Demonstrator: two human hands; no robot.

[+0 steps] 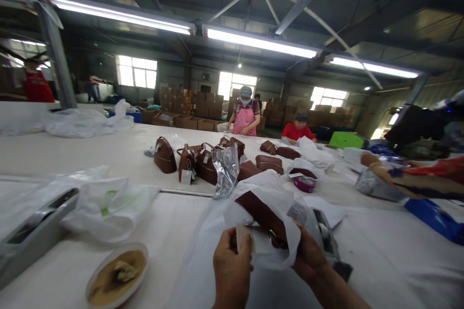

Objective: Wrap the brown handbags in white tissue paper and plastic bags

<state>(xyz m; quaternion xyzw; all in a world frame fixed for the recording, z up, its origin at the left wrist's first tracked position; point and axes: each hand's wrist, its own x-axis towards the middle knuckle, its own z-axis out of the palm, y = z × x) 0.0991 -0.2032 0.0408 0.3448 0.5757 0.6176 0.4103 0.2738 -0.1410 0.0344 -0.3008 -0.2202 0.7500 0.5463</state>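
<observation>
A brown handbag (263, 216) with a gold-coloured metal ring lies inside a white wrapper (292, 231), whose mouth is open toward me. My left hand (232, 265) is closed in a pinch on a pale flat strip (240, 238) at the wrapper's near left side. I cannot make out what the strip is. At the wrapper's right edge, my right hand (308, 252) grips the thin white material, its fingertips partly hidden behind it. Crumpled silver foil (225, 170) stands just beyond the handbag.
Several brown handbags (206, 164) stand across the table (108, 152). A dish with brown paste (121, 273) and a grey holder (36, 236) sit left; another grey holder (325, 234) is by my right hand. A co-worker's arm (409, 174) reaches in from the right.
</observation>
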